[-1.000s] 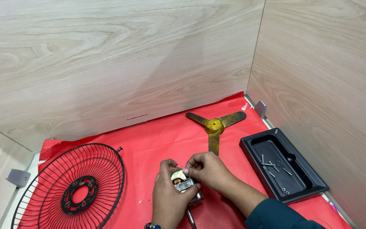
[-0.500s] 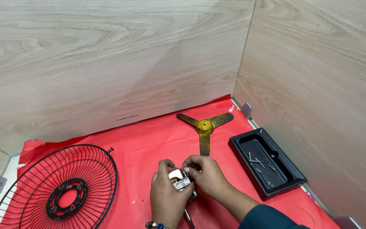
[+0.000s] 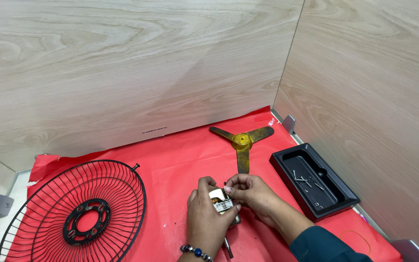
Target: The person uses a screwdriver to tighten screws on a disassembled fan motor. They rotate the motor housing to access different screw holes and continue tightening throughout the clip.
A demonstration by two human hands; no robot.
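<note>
While both hands meet low in the view, at about six o'clock, they share one small metal part (image 3: 220,201), a silvery block with a brass-coloured spot on its top. The left hand (image 3: 207,218) wraps around it from the seven o'clock side, fingers curled close and thumb against its face, so the block sits gripped in that palm. The right hand (image 3: 253,194) comes in from four o'clock, its fingertips (image 3: 229,189) pinched narrow on the upper edge of the same part. A beaded bracelet (image 3: 196,252) circles the left wrist, and a dark teal sleeve (image 3: 323,245) covers the right forearm. Just below the hands a thin metal shaft (image 3: 228,247) pokes out toward six o'clock over the red mat (image 3: 170,155); whether it joins the block I cannot tell.

At twelve o'clock from the hands, near but apart, lies a yellow three-bladed fan blade (image 3: 242,142), flat on the mat. At three o'clock sits a black plastic tray (image 3: 335,199) with a few small screws (image 3: 306,180) loose inside. At nine o'clock, well apart, a black wire fan guard (image 3: 81,211) rests on the mat, its round hub plate toward the centre. Light wood-grain panels (image 3: 122,73) wall in the workspace at the back and right.
</note>
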